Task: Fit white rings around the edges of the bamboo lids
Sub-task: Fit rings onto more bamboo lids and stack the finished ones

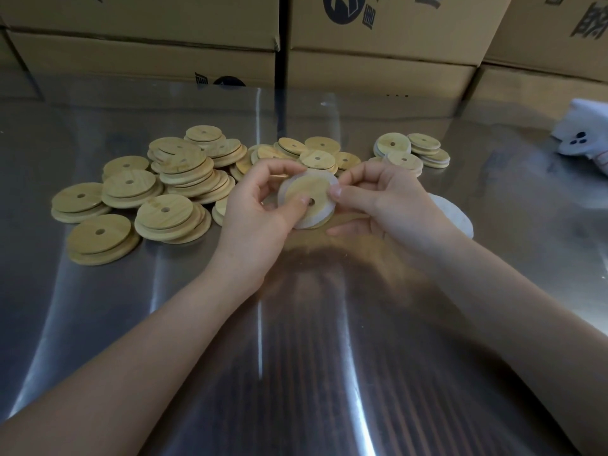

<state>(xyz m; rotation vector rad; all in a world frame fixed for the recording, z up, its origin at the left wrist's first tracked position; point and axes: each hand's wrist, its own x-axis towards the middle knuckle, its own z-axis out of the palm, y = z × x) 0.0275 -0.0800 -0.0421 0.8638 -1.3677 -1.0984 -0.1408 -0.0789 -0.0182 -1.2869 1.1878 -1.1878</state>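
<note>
The left hand [260, 209] grips a round bamboo lid [309, 189] above the near table, thumb by its hole. The right hand [385, 199] pinches the white ring [283, 195] at the lid's right rim. More lids [171, 179] pile up at left on the steel table [329, 357]. The far boxes [148, 54] bear a dark logo and unreadable characters.

Far right, white object [584, 139]: cut by frame edge, identity unclear. Far boxes [378, 57] cut at top. Much of white pile [455, 213] hidden behind right hand [391, 199].
</note>
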